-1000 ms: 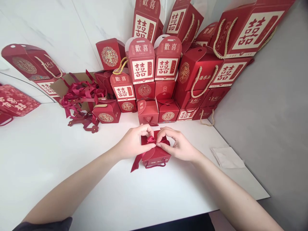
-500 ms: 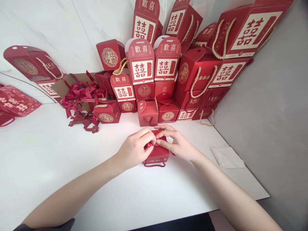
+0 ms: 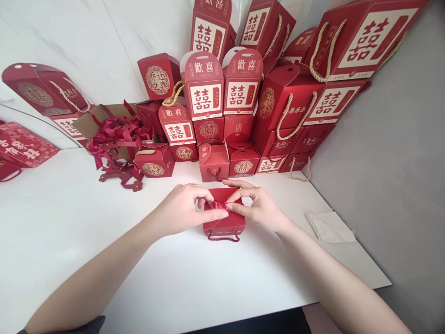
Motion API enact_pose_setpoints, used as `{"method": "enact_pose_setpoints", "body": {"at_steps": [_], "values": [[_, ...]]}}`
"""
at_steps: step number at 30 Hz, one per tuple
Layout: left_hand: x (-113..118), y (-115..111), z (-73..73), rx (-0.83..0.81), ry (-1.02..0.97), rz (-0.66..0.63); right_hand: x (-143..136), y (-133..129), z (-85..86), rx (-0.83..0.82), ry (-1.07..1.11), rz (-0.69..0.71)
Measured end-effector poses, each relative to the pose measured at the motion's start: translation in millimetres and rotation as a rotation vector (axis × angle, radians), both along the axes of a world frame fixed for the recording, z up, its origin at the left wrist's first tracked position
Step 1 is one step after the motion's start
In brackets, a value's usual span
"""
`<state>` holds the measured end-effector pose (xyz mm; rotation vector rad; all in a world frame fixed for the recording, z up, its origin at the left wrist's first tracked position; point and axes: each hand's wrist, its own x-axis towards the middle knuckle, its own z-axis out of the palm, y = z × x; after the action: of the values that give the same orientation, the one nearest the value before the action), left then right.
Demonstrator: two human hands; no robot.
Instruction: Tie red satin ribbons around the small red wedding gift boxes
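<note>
Dozens of red gift boxes (image 3: 239,93) are stacked against the wall and corner at the back of a white table (image 3: 69,222) — the tallest with rope handles, the smallest in the front row. Left of the stack lies a heap of red ribbons (image 3: 114,139). A folded white tissue (image 3: 330,226) lies at the table's right edge, well apart from the hands.

Nearer the person, just in front of the stack's front row, stands one small box (image 3: 224,222), upright on the table, a cord handle drooping from its near face. It sits between the two hands, which meet over its top from either side.

The left hand (image 3: 182,208) comes in from the left, its fingers curled and pinched — thumb and forefinger closed on a bit of ribbon (image 3: 219,205) gathered at the middle of the box's top. The right hand (image 3: 259,206) comes in from the right, its thumb and forefinger likewise nipped onto the same ribbon, the other fingers bent loosely and resting against the box's right side. The fingertips of both hands nearly touch over the knot; whether the ribbon is looped or tied there I cannot tell.
</note>
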<state>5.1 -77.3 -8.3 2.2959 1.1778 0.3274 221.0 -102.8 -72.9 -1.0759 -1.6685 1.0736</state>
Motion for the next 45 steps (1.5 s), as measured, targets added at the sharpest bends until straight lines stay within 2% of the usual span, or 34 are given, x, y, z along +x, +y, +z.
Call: {"method": "enact_pose_setpoints", "body": {"at_steps": [3, 7, 16, 19, 21, 24, 27, 29, 33, 39, 45], "values": [[-0.2, 3.6, 1.8, -0.186, -0.062, 0.033, 0.0, 0.2, 1.1, 0.010, -0.010, 0.013], [-5.5, 11.9, 3.0, -0.294, -0.085, 0.023, 2.7, 0.0, 5.6, -0.065, 0.030, 0.022], [-21.5, 33.4, 4.0, -0.320, 0.000, -0.089, 24.7, 1.9, 13.0, -0.191, -0.029, 0.012], [-21.1, 34.5, 2.9, -0.235, 0.044, -0.077, 29.5, 3.6, 11.9, -0.159, -0.058, 0.022], [-20.8, 33.7, 2.3, -0.149, 0.005, -0.085, 29.9, 4.1, 10.7, -0.104, -0.089, 0.018], [-21.6, 31.7, 4.1, -0.094, -0.112, -0.204, 26.6, 3.6, 8.7, -0.032, -0.091, 0.038], [-24.2, 29.2, 11.3, -0.181, -0.130, -0.436, 20.7, 2.4, 6.9, 0.039, -0.068, 0.040], [-26.1, 26.8, 17.5, -0.224, -0.127, -0.534, 17.3, 1.9, 6.1, 0.098, -0.079, 0.024], [-27.6, 22.3, 23.1, -0.086, -0.134, -0.466, 14.7, 1.8, 4.8, 0.148, -0.126, 0.015], [-26.9, 23.5, 13.4, 0.190, -0.018, -0.453, 14.6, 2.5, 1.8, 0.141, -0.146, 0.007], [-26.6, 25.2, 9.8, 0.340, 0.046, -0.459, 14.2, 2.3, 0.7, 0.139, -0.145, 0.004]]}}
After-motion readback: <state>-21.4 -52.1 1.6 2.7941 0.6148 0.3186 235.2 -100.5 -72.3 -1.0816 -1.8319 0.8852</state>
